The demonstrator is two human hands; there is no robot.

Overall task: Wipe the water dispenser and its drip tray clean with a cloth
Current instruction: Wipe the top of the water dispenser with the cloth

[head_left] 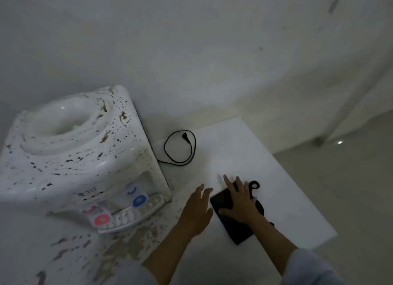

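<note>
— Fingers (pixel 230 183) of right hand (pixel 240 202): lay straight, pressed flat on dark cloth (pixel 234 229). Left hand (pixel 196 208): relaxed, grasped nothing, just beside.

— And cloth's axis? Ran diagonally on table (pixel 287 189); water dispenser (pixel 74 153) stood well left, nearer left hand.

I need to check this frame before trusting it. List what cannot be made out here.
- Head view: the black cloth is partly covered by the right hand, so its full shape is hidden.
- The water dispenser has its left side cut off by the frame edge.
- The drip tray is blurred; its dirt cannot be judged.
- The left hand is blurred; contact with the table is unclear.
</note>
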